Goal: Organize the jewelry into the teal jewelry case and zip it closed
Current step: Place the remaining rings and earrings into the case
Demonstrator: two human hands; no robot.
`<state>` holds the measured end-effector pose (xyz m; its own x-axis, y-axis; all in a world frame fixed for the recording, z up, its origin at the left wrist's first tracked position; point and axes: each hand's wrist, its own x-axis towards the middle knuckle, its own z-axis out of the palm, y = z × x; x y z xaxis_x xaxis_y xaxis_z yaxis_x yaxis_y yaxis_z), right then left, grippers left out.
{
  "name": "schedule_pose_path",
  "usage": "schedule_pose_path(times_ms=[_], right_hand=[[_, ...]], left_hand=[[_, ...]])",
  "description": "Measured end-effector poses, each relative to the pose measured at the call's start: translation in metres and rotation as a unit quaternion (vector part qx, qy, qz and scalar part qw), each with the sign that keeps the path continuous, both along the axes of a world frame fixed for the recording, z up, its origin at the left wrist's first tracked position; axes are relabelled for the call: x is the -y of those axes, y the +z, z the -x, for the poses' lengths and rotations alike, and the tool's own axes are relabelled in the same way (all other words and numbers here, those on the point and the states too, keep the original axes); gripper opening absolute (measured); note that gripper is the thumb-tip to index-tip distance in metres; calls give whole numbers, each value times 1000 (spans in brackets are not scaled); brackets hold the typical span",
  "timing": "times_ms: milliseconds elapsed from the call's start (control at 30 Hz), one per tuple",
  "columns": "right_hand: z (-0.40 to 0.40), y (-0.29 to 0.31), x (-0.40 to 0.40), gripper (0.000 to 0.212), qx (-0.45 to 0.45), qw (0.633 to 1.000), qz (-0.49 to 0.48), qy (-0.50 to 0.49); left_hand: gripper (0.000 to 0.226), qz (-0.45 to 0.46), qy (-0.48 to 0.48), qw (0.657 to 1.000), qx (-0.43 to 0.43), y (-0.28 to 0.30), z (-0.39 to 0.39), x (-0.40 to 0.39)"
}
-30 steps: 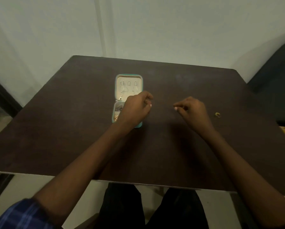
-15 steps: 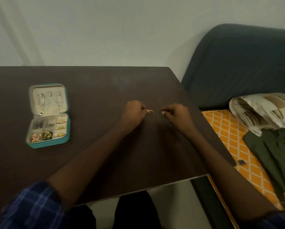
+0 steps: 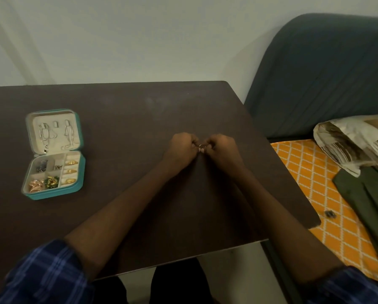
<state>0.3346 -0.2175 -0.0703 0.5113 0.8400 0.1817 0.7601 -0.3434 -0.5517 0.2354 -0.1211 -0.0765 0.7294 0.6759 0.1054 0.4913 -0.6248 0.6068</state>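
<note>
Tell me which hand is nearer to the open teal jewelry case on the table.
Left. The left hand lies on the side toward the teal jewelry case, though well apart from it. The right hand is just beyond, both pinching a small ring between them.

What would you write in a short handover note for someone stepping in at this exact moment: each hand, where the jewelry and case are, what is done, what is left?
Left hand and right hand: both pinch one small gold ring between them, just above the table.
Teal jewelry case: open, lid back, on the table's left, apart from the hands.
Done: necklaces hang in the lid; tray compartments hold rings and other pieces.
Left: place this ring in the case, then zip it closed.
</note>
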Motion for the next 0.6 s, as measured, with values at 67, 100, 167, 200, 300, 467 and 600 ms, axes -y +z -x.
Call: schedule_pose_path(times_ms=[67, 100, 167, 200, 300, 467, 600], right_hand=[[-1, -1, 1, 3, -33, 999, -15, -12], [0, 0, 2, 6, -44, 999, -25, -14], [4, 3, 3, 8, -54, 997, -52, -16], [8, 5, 3, 7, -57, 996, -68, -12], [23, 15, -5, 7, -70, 992, -102, 16], [63, 31, -32, 8, -70, 985, -106, 116], [108, 40, -62, 5, -82, 973, -133, 171]], left_hand=[[15, 10, -8, 1000, 28, 3, 4, 3], [13, 16, -14, 999, 45, 5, 7, 4], [12, 34, -18, 996, 77, 9, 15, 4], [12, 48, -12, 994, 95, 12, 21, 2], [9, 85, -6, 987, 138, 21, 45, -6], [13, 72, -15, 986, 152, 38, 106, -30], [13, 27, 3, 990, 137, 51, 161, -50]])
